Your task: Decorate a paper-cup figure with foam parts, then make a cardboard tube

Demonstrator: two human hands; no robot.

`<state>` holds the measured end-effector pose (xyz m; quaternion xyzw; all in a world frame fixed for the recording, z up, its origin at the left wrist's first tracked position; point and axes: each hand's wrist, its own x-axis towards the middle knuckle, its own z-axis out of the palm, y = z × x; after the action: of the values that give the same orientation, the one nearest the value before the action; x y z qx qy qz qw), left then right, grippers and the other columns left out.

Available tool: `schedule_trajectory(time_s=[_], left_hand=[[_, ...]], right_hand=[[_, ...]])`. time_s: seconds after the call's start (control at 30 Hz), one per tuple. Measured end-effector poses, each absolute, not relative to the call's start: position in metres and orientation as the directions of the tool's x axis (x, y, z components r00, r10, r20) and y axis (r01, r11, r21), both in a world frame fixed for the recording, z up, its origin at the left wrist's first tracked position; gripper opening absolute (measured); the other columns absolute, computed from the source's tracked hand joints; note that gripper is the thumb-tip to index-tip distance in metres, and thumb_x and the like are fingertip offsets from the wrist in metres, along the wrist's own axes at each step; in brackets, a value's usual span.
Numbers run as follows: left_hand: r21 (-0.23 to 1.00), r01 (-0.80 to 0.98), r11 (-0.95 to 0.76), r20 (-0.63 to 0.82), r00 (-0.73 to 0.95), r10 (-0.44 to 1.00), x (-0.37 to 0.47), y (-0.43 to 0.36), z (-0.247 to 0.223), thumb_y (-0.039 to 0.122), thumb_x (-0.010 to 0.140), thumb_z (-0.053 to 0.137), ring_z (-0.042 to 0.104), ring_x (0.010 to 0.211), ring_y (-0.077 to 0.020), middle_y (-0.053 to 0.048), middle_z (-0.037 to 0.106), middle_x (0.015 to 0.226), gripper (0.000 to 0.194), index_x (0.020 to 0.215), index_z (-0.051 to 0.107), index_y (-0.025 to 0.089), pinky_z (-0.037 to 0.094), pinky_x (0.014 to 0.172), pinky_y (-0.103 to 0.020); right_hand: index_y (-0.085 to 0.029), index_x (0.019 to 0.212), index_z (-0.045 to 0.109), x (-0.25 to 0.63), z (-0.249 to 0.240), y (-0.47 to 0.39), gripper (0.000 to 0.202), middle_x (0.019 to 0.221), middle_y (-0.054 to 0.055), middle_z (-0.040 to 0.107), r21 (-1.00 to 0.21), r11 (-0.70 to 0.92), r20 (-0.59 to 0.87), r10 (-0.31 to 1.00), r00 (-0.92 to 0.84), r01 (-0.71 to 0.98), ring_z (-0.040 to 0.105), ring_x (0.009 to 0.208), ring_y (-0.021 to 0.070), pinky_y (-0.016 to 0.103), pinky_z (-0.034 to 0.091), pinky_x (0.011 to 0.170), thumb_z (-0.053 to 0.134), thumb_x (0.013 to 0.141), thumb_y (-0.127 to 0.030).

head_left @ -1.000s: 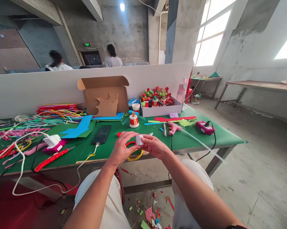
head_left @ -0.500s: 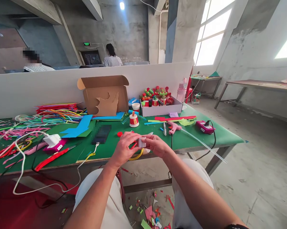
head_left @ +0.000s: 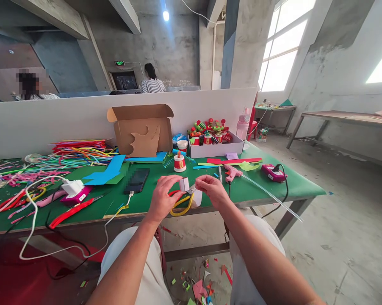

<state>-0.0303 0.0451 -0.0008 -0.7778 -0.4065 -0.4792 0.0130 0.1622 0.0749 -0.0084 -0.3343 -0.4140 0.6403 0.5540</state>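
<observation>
My left hand (head_left: 165,192) pinches a small white folded paper block (head_left: 184,184) between thumb and fingers, just above the table's front edge. To its right, my right hand (head_left: 210,188) has its thumb and fingertips pressed together, apart from the block; anything in that pinch is too small to name. Under and between the hands lie yellow-handled scissors (head_left: 182,213), with the handle loop over the table edge. Beyond my hands stands a red and white paper cup figure (head_left: 179,163) with coiled teal arms.
A white box (head_left: 214,150) of finished figures stands at the back beside an open cardboard box (head_left: 143,135). Right of my hands lie a pink glue gun (head_left: 233,173) and a magenta power socket (head_left: 273,173). A phone (head_left: 137,181) and pipe cleaners (head_left: 79,154) are leftward.
My right hand has come away from the white paper block and moved slightly right. The block stays in my left hand, now more exposed. The scissors show more clearly.
</observation>
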Motion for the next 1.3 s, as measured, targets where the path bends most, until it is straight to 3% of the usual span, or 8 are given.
schedule_trajectory(time_s=[0.1, 0.23, 0.43, 0.6, 0.67, 0.83, 1.07, 1.3], left_hand=[[0.353, 0.628, -0.694, 0.769, 0.228, 0.597, -0.029, 0.044, -0.002, 0.023, 0.084, 0.067, 0.061, 0.106, -0.0237, -0.008, 0.068, 0.114, 0.03, 0.114, 0.064, 0.024, 0.048, 0.096, -0.044], [0.334, 0.608, -0.72, 0.78, 0.251, 0.573, -0.026, 0.043, -0.003, 0.02, 0.085, 0.064, 0.061, 0.105, -0.0216, -0.007, 0.068, 0.115, 0.028, 0.113, 0.065, 0.025, 0.049, 0.094, -0.041], [0.381, 0.537, -0.753, 0.737, 0.315, 0.597, -0.018, 0.044, -0.004, 0.023, 0.086, 0.064, 0.061, 0.108, -0.0227, -0.006, 0.07, 0.112, 0.026, 0.112, 0.065, 0.027, 0.047, 0.097, -0.042], [0.723, 0.377, -0.579, 0.55, 0.194, 0.813, -0.01, 0.044, -0.008, 0.031, 0.076, 0.074, 0.064, 0.1, -0.0202, -0.009, 0.063, 0.121, 0.056, 0.127, 0.051, 0.026, 0.054, 0.083, -0.036], [0.808, 0.32, -0.495, 0.468, 0.164, 0.869, -0.007, 0.044, -0.009, 0.034, 0.073, 0.076, 0.065, 0.095, -0.0188, -0.009, 0.064, 0.119, 0.057, 0.123, 0.051, 0.023, 0.055, 0.079, -0.033], [0.831, 0.311, -0.462, 0.433, 0.161, 0.887, 0.001, 0.045, -0.008, 0.044, 0.073, 0.075, 0.065, 0.081, -0.0166, -0.004, 0.071, 0.096, 0.034, 0.094, 0.063, 0.02, 0.054, 0.079, -0.033], [0.972, -0.013, -0.235, 0.227, 0.315, 0.921, 0.002, 0.045, 0.001, 0.048, 0.071, 0.076, 0.068, 0.099, -0.025, -0.01, 0.073, 0.105, 0.048, 0.106, 0.066, 0.016, 0.053, 0.09, -0.042], [0.941, -0.014, -0.338, 0.329, 0.273, 0.904, 0.007, 0.046, -0.002, 0.047, 0.07, 0.077, 0.067, 0.1, -0.0229, -0.011, 0.07, 0.11, 0.053, 0.109, 0.06, 0.017, 0.053, 0.09, -0.039]], right_hand=[[-0.017, 0.066, 0.071, 0.169, -0.005, 0.078, 0.039, 0.065, 0.001, 0.069, -0.918, -0.012, 0.045, 0.99, -0.135, -0.395, 0.064, 0.063, 0.0136, 0.033, 0.052, 0.078, 0.091, 0.046, -0.044], [-0.016, 0.075, 0.075, 0.177, 0.004, 0.075, 0.046, 0.074, 0.006, 0.073, -0.949, -0.01, 0.069, 0.969, -0.239, -0.314, 0.067, 0.072, 0.0171, 0.036, 0.051, 0.084, 0.08, 0.06, -0.058], [-0.022, 0.114, 0.068, 0.174, 0.006, 0.064, 0.059, 0.093, 0.002, 0.072, -0.967, 0.084, 0.197, 0.843, -0.5, -0.239, 0.065, 0.085, 0.0172, 0.032, 0.05, 0.082, 0.086, 0.06, -0.035], [-0.022, 0.093, 0.068, 0.174, 0.007, 0.063, 0.037, 0.09, -0.001, 0.067, -0.956, 0.152, 0.244, 0.888, -0.391, -0.251, 0.063, 0.079, 0.0143, 0.029, 0.049, 0.078, 0.084, 0.062, -0.033], [-0.022, 0.088, 0.065, 0.175, 0.007, 0.064, 0.037, 0.084, -0.002, 0.065, -0.952, 0.167, 0.253, 0.899, -0.356, -0.255, 0.063, 0.076, 0.0145, 0.029, 0.049, 0.076, 0.086, 0.059, -0.033], [-0.021, 0.08, 0.06, 0.171, 0.003, 0.064, 0.042, 0.076, -0.003, 0.062, -0.967, 0.195, 0.241, 0.909, -0.339, -0.164, 0.058, 0.069, 0.0138, 0.028, 0.047, 0.068, 0.088, 0.053, -0.035], [-0.023, 0.115, 0.067, 0.188, 0.008, 0.059, 0.051, 0.087, 0.0, 0.061, -0.966, 0.215, 0.259, 0.835, -0.485, -0.144, 0.053, 0.073, 0.0127, 0.026, 0.044, 0.067, 0.079, 0.069, -0.043], [-0.023, 0.088, 0.073, 0.179, 0.001, 0.062, 0.037, 0.08, 0.001, 0.057, -0.922, 0.383, 0.383, 0.881, -0.276, -0.059, 0.049, 0.068, 0.0143, 0.028, 0.043, 0.063, 0.084, 0.06, -0.045]])
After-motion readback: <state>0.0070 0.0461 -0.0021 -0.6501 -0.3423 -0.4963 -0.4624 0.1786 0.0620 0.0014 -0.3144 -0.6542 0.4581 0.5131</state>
